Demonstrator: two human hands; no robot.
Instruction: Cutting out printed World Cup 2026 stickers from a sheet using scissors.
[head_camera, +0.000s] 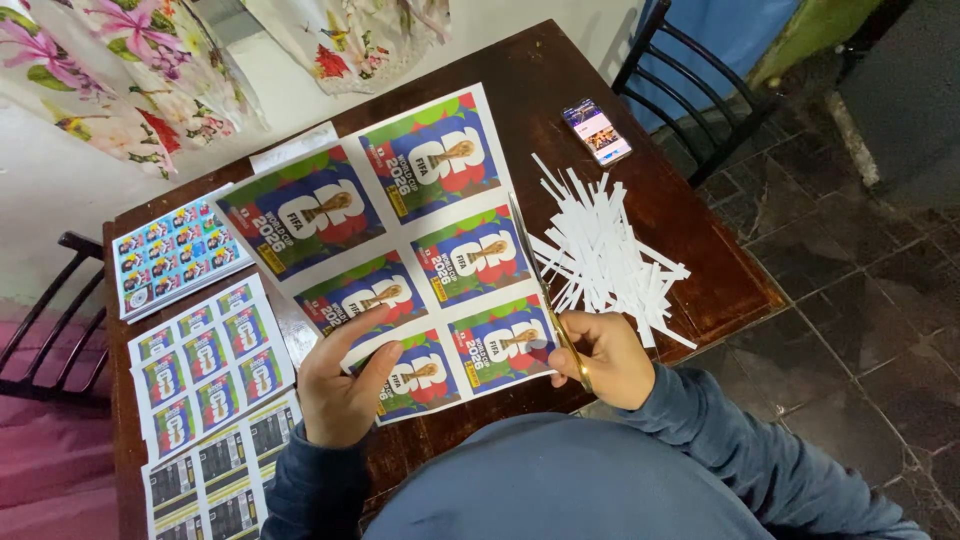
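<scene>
Cutting printed sheet (400, 250) w/ scissors (545, 290), paper strips (605, 255) beside, phone (597, 131) behind

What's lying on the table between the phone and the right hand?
In the head view, a pile of white paper strips lies between the phone and the right hand.

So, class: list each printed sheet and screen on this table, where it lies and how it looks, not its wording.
Large sheet: table centre, six blue, red and green panels.
Sticker sheet: left edge, small blue squares.
Small-panel sheet: near left.
Dark-panel sheet: near-left corner.
Phone: far right, screen lit.
</scene>
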